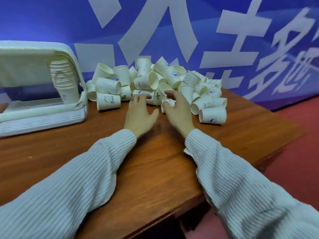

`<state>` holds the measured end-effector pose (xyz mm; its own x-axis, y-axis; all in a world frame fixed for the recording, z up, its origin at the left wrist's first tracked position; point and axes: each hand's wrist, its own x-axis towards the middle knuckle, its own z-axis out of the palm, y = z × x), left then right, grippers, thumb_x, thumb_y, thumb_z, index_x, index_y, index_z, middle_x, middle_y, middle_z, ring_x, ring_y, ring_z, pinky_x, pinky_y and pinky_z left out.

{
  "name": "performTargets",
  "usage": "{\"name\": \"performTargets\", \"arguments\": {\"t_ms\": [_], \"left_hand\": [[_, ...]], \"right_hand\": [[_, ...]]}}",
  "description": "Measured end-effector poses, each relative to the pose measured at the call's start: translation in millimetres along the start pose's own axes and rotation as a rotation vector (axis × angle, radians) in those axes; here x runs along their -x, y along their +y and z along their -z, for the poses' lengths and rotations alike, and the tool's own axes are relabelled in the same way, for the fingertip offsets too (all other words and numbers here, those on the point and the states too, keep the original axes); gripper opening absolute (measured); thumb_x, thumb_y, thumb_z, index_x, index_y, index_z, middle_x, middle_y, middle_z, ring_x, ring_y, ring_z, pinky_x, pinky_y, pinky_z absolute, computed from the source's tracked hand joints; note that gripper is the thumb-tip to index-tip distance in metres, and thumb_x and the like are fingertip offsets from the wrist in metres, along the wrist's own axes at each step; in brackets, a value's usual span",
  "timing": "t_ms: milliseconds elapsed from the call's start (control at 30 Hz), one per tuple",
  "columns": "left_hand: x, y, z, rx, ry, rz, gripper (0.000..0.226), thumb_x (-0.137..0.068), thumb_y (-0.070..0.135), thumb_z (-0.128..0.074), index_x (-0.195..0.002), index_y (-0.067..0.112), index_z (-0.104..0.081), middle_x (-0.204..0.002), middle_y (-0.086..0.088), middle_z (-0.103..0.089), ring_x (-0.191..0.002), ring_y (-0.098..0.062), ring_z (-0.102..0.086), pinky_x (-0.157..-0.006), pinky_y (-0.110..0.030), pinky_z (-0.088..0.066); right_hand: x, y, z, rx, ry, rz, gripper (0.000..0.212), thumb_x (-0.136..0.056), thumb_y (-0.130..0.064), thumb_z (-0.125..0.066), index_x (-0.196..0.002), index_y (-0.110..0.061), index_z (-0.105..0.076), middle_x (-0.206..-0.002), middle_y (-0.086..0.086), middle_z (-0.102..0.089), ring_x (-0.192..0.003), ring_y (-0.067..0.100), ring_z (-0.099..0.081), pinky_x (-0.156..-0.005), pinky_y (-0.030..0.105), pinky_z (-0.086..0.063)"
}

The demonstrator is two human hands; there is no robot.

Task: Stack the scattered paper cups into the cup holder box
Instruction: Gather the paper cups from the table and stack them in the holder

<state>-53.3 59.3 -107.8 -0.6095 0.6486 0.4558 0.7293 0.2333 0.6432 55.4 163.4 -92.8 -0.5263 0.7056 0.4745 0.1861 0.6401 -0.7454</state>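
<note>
The cup holder box (39,94) is cut off at the left edge, its detail blurred.

matt paper cups (107,101) — glossy wooden table (155,161)

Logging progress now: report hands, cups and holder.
Left hand open, fingertips at pile. Right hand gripping one paper cup. Cup pile still scattered; holder box holds a stack. Nothing blocking.

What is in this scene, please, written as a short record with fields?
surface: wooden table
loose cups: pile of paper cups at the far edge, most lying on their sides
box: white cup holder box at the left, with a stack of cups inside
left hand: fingers straight, at the pile's near edge
right hand: fingers curled around a small cup
backdrop: blue banner
</note>
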Motion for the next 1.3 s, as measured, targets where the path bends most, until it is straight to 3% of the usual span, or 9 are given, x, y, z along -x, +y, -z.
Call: {"name": "performTargets", "arguments": {"t_ms": [167, 233, 333, 533, 667, 833, 933, 1100, 1300], "left_hand": [[6.6, 35.4, -70.9, -0.203, -0.079, -0.192, 0.057, -0.088, 0.037, -0.064, -0.140, 0.017, -0.050, -0.147, -0.010, -0.045, -0.137, -0.031, -0.037, -0.107, -0.045, -0.039], [5.8, 41.5, -91.1, -0.346, -0.047, -0.301, 0.057, -0.087, 0.034, -0.065, -0.140, 0.019, -0.051, -0.152, -0.011, -0.043, -0.145, -0.031, -0.031, -0.110, -0.046, -0.035], [-8.0, 40.2, -106.2, -0.521, 0.022, -0.386, 0.065, -0.083, 0.028, -0.068, -0.145, 0.018, -0.048, -0.158, -0.014, -0.040, -0.151, -0.034, -0.022, -0.116, -0.051, -0.027], [-23.5, 31.0, -116.0, -0.555, -0.041, -0.205, 0.084, -0.087, 0.035, -0.064, -0.158, 0.016, -0.024, -0.155, -0.013, -0.039, -0.150, -0.037, -0.020, -0.120, -0.056, -0.021], [-21.0, 32.2, -112.8, -0.607, 0.077, -0.230, 0.075, -0.080, 0.035, -0.074, -0.145, 0.012, -0.044, -0.130, -0.017, -0.051, -0.126, -0.039, -0.041, -0.109, -0.051, -0.030], [-17.9, 29.1, -112.3, -0.525, 0.099, -0.257, 0.060, -0.078, 0.034, -0.078, -0.127, 0.009, -0.054, -0.123, -0.015, -0.056, -0.121, -0.034, -0.045, -0.111, -0.048, -0.030], [-15.8, 34.1, -108.4, -0.467, 0.107, -0.253, 0.061, -0.079, 0.038, -0.076, -0.128, 0.008, -0.052, -0.119, -0.014, -0.059, -0.115, -0.035, -0.052, -0.107, -0.048, -0.035], [0.1, 41.4, -78.3, -0.210, 0.102, -0.061, 0.079, -0.080, 0.045, -0.072, -0.145, 0.012, -0.040, -0.136, -0.018, -0.047, -0.119, -0.038, -0.051, -0.100, -0.049, -0.041], [23.1, 19.8, 4.6, 0.023, 0.211, 0.051, 0.084, -0.083, 0.050, -0.074, -0.148, 0.013, -0.037, -0.148, -0.012, -0.038, -0.134, -0.030, -0.043, -0.108, -0.042, -0.039]], "right_hand": [[9.6, 59.4, 71.4, 0.324, 0.403, -0.121, 0.050, -0.089, -0.031, -0.062, -0.137, -0.027, -0.055, -0.147, 0.000, -0.047, -0.139, 0.023, -0.041, -0.115, 0.042, -0.038], [16.7, 82.7, 92.2, 0.283, 0.472, -0.246, 0.060, -0.090, -0.036, -0.063, -0.147, -0.024, -0.047, -0.151, 0.001, -0.043, -0.140, 0.022, -0.041, -0.115, 0.041, -0.037], [19.0, 98.8, 101.3, 0.040, 0.463, -0.493, 0.062, -0.095, -0.043, -0.057, -0.151, -0.022, -0.041, -0.145, -0.001, -0.052, -0.134, 0.020, -0.049, -0.110, 0.041, -0.043], [17.3, 100.3, 99.9, 0.049, 0.426, -0.544, 0.041, -0.096, -0.045, -0.050, -0.133, -0.028, -0.054, -0.106, -0.012, -0.064, -0.102, 0.015, -0.063, -0.089, 0.044, -0.056], [19.1, 94.8, 99.5, 0.053, 0.421, -0.515, 0.019, -0.098, -0.037, -0.051, -0.108, -0.025, -0.063, -0.092, -0.014, -0.064, -0.089, 0.011, -0.064, -0.080, 0.039, -0.057], [23.8, 95.9, 99.6, -0.029, 0.402, -0.459, 0.015, -0.094, -0.033, -0.054, -0.092, -0.023, -0.066, -0.079, -0.012, -0.065, -0.072, 0.007, -0.061, -0.062, 0.030, -0.045], [24.6, 94.4, 101.6, -0.088, 0.393, -0.408, 0.014, -0.093, -0.027, -0.057, -0.082, -0.022, -0.064, -0.073, -0.012, -0.061, -0.066, 0.005, -0.056, -0.060, 0.026, -0.043], [31.6, 79.2, 95.9, -0.191, 0.345, -0.360, 0.015, -0.096, -0.024, -0.058, -0.092, -0.017, -0.070, -0.089, -0.006, -0.069, -0.085, 0.006, -0.065, -0.075, 0.034, -0.058], [40.1, 16.7, 53.5, -0.292, 0.141, -0.182, 0.018, -0.094, -0.023, -0.059, -0.086, -0.010, -0.069, -0.089, 0.013, -0.069, -0.078, 0.012, -0.060, -0.074, 0.032, -0.051]]}}
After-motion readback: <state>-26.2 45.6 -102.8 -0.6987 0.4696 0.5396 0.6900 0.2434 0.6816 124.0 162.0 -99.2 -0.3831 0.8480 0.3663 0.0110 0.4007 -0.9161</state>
